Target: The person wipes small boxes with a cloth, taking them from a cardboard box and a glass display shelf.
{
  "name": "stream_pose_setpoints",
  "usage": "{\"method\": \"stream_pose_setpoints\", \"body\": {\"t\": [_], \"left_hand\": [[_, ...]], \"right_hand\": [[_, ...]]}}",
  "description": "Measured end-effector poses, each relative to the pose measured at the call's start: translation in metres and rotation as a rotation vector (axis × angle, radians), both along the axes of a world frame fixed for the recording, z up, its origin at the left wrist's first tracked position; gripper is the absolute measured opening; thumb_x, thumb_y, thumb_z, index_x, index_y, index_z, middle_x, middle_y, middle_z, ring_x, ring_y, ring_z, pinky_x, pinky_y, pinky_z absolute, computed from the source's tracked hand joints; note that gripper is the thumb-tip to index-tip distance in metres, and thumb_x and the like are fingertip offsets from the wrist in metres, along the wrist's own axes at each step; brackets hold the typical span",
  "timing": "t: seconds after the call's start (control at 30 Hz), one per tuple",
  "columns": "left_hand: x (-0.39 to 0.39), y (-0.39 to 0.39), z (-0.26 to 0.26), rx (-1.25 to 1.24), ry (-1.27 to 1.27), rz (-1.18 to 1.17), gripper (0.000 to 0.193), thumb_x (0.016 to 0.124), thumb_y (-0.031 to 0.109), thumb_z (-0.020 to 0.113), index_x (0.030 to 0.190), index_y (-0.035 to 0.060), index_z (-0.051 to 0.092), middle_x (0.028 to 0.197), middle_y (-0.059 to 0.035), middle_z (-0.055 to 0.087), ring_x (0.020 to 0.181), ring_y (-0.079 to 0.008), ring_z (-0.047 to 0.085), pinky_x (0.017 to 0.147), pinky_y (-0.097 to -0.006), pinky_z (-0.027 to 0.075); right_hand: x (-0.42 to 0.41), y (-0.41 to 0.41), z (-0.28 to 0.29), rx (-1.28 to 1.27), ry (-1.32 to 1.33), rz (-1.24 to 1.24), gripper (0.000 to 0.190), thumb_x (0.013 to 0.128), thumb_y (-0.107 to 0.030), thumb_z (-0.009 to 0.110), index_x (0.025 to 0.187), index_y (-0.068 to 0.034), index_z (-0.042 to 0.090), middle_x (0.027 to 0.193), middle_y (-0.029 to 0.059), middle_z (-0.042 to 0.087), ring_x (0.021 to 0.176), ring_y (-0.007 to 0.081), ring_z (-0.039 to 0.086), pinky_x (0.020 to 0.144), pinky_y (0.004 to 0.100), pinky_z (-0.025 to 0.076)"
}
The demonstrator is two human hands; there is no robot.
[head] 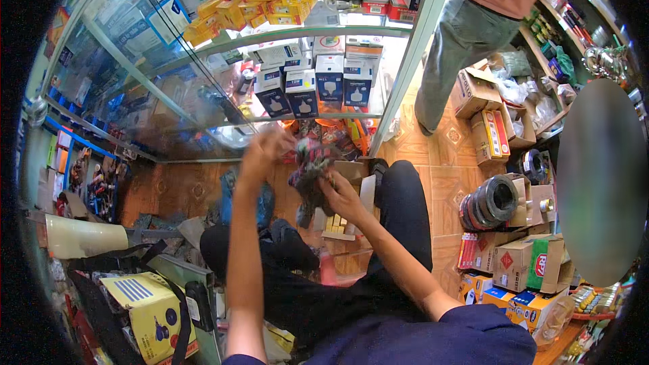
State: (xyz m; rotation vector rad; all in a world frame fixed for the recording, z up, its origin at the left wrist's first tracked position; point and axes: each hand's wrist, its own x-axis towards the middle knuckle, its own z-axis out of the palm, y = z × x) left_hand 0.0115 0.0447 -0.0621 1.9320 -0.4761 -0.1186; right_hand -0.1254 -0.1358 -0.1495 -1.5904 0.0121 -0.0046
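Note:
My right hand (339, 192) grips a crumpled, dark multicoloured cloth (309, 172) from its right side, and the cloth hangs down in front of my knees. Blurred by motion, my left hand (271, 147) is raised at the cloth's upper left; its fingers are too smeared to tell whether they hold an edge. Below the cloth, between my legs, an opened cardboard box (369, 190) holds small yellowish boxes (335, 223). A blue plastic bag (258, 203) lies on the floor behind my left forearm.
A glass display cabinet (304, 35) with boxed bulbs (329, 81) stands in front. Beyond it at right, a person (456, 35) stands on the tiled floor. Black coils (489, 203) and cartons (530, 263) line the right side. A yellow box (147, 309) sits at lower left.

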Motion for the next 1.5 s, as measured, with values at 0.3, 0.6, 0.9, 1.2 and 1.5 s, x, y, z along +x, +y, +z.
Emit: {"method": "stream_pose_setpoints", "body": {"t": [0.3, 0.6, 0.9, 1.2, 1.5], "left_hand": [[-0.081, 0.001, -0.008, -0.486, 0.343, -0.026, 0.039, 0.097, 0.024, 0.057, 0.129, 0.0040, 0.047, 0.107, -0.0096, 0.057, 0.099, -0.0175, 0.060, 0.077, -0.0274, 0.051], [-0.076, 0.051, 0.038, -0.275, 0.187, 0.083, 0.028, 0.093, 0.020, 0.062, 0.112, 0.0001, 0.059, 0.115, -0.0129, 0.061, 0.109, -0.0198, 0.057, 0.094, -0.0316, 0.045], [-0.061, 0.075, 0.022, -0.216, 0.256, -0.162, 0.029, 0.099, 0.016, 0.053, 0.123, 0.0013, 0.050, 0.109, -0.0081, 0.062, 0.109, -0.0186, 0.058, 0.095, -0.0329, 0.046], [-0.108, 0.026, 0.014, -1.438, 0.610, -0.159, 0.045, 0.087, 0.009, 0.057, 0.131, 0.0014, 0.049, 0.117, -0.0123, 0.063, 0.106, -0.0243, 0.063, 0.093, -0.0364, 0.052], [-0.100, 0.018, 0.036, -1.321, 0.509, 0.014, 0.024, 0.084, -0.003, 0.052, 0.103, -0.0029, 0.066, 0.112, -0.0156, 0.065, 0.106, -0.0253, 0.063, 0.091, -0.0383, 0.053]], "right_hand": [[0.019, 0.032, 0.090, -0.440, -0.522, -0.037, 0.052, 0.097, -0.014, 0.052, 0.142, 0.003, 0.034, 0.146, 0.0245, 0.037, 0.140, 0.0338, 0.032, 0.114, 0.0388, 0.024], [0.011, 0.049, 0.111, -0.527, -0.545, 0.043, 0.050, 0.095, -0.016, 0.055, 0.139, 0.003, 0.040, 0.145, 0.0289, 0.035, 0.138, 0.0421, 0.030, 0.114, 0.0458, 0.024], [0.025, 0.043, 0.088, -0.329, -0.440, 0.057, 0.049, 0.101, -0.024, 0.047, 0.143, 0.001, 0.037, 0.147, 0.0238, 0.038, 0.138, 0.0345, 0.035, 0.114, 0.0392, 0.025], [0.012, 0.061, 0.175, -0.371, -0.532, 0.196, 0.050, 0.102, -0.026, 0.045, 0.144, 0.001, 0.038, 0.150, 0.0178, 0.035, 0.140, 0.0283, 0.033, 0.112, 0.0386, 0.029], [-0.014, 0.084, 0.190, -0.708, -0.433, -0.341, 0.039, 0.080, -0.024, 0.077, 0.109, -0.004, 0.060, 0.104, 0.0120, 0.059, 0.101, 0.0327, 0.057, 0.089, 0.0430, 0.043]]}}
